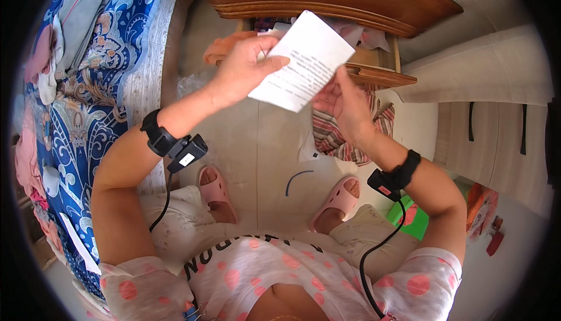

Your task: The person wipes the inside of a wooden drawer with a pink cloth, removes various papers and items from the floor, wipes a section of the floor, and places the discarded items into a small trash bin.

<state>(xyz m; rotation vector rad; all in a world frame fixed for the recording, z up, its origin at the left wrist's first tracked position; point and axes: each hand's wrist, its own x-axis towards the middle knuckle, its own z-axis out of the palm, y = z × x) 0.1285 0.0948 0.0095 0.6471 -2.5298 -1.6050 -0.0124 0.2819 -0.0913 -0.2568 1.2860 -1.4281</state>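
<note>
A white sheet or booklet (307, 58) bearing printed writing is tilted in front of me, above the floor. My left hand (256, 60) grips its left edge, with the thumb on top of the page. Near the lower right edge is my right hand (339, 95), its thumb raised and its fingers partly behind the paper; whether it touches the paper I cannot tell. Beyond the paper an open wooden drawer (385, 74) holds plastic bags and other items. An orange cloth (228, 45) hangs at the drawer's left side.
A bed with a blue patterned cover (105, 115) and clothes stands at left. A striped cloth (324, 139), a white paper (309, 150) and a blue strip (298, 178) lie on the floor. Cabinet doors (495, 137) and a green container (412, 220) are at right.
</note>
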